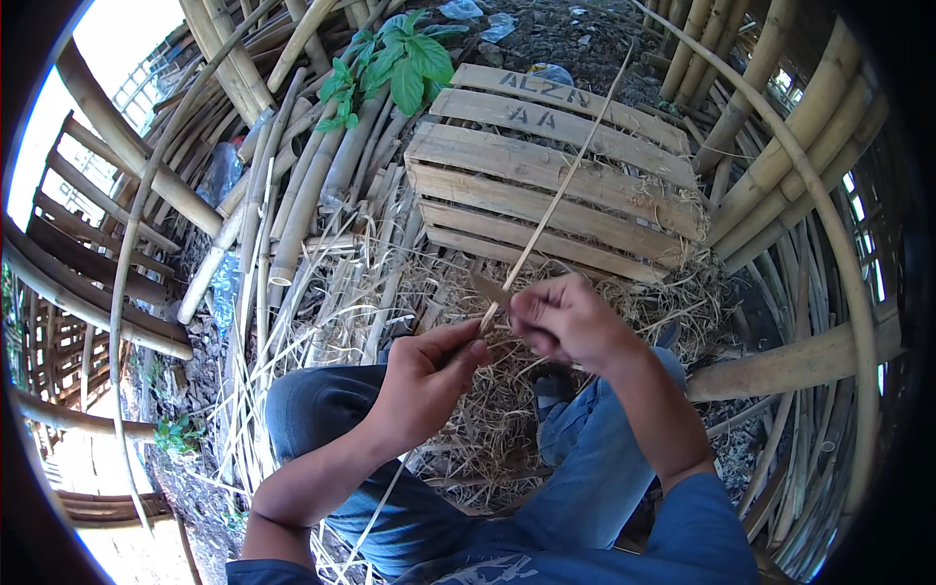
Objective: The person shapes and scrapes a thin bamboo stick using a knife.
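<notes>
A long, thin bamboo strip [560,200] slants from my hands up over a wooden crate toward the far right. Between thumb and fingers, my left hand [429,378] pinches the strip near its lower part. A pale thin length shows below that hand, running down across my lap. My right hand [577,320] is closed round a knife whose short, dark blade [488,289] points left and lies against the strip just above my left fingers. The handle is hidden inside my right fist.
Ahead stands the slatted wooden crate [546,180]. Bamboo poles [312,195] and a green leafy plant [405,68] are at the left. Thin shavings [507,419] cover the ground between my legs. A thick bamboo pole [795,361] lies at the right.
</notes>
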Demonstrator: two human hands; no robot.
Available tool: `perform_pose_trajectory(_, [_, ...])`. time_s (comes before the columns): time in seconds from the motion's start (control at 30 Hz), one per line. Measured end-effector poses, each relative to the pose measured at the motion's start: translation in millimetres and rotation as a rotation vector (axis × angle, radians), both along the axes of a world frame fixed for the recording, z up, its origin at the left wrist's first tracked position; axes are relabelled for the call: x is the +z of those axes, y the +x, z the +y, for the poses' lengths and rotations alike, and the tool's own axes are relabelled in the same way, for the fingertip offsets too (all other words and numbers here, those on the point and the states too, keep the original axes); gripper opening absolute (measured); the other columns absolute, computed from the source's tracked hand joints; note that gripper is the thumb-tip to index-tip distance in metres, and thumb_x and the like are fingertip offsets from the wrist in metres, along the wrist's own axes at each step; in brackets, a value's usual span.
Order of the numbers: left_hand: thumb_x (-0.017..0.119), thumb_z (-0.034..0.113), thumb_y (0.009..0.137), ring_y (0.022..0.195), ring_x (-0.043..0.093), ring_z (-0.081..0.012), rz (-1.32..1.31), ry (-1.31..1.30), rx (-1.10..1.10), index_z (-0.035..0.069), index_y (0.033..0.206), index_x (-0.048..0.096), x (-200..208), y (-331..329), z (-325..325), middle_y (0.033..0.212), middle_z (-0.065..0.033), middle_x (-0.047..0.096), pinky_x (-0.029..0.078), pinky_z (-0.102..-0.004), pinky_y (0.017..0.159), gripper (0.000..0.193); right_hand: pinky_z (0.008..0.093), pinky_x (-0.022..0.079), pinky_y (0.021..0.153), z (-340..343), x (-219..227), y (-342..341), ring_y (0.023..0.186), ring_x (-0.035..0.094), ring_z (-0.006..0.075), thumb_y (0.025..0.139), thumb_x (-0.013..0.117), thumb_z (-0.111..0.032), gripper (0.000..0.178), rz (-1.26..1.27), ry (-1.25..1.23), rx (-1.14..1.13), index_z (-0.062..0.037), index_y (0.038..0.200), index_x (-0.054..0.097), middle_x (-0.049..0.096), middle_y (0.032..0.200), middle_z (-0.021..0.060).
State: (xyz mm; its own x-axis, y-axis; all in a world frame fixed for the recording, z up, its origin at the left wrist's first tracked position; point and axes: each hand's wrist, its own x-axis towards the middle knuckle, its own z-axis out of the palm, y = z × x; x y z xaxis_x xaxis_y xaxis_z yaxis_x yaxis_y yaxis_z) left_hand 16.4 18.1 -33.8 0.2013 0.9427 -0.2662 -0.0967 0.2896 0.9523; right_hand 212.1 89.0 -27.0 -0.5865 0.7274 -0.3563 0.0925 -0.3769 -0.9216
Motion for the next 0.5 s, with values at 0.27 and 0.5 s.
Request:
perform_pose_trajectory(0.27, [0.057, 0.007, 0.092, 0.062, 0.045, -0.0027, 0.081, 0.087, 0.032, -0.006, 0.115, 0.057, -2, 5, -6, 0.083, -0.0013, 0.060, 0.038, -0.0187, 0.055, 0.027, 0.0214, 0.023, 0.033, -1, 4, 3, 0.037, 0.036, 0.0050, 0.094, 0.054, -0.022, 0.029, 0.065, -0.182, -0.001, 0.0006, 0.076, 0.060, 0.048, 0.050, 0.0000])
perform_pose_trajectory(0.5, [0.055, 0.007, 0.092, 0.061, 0.045, -0.0021, 0.058, 0.083, 0.006, -0.004, 0.117, 0.057, -3, 4, -6, 0.081, 0.0003, 0.059, 0.037, -0.0191, 0.053, 0.027, 0.0218, 0.022, 0.033, 1, -5, 1, 0.037, 0.034, 0.0042, 0.095, 0.053, -0.023, 0.031, 0.077, -0.181, 0.063, -0.0007, 0.074, 0.060, 0.045, 0.049, -0.0012])
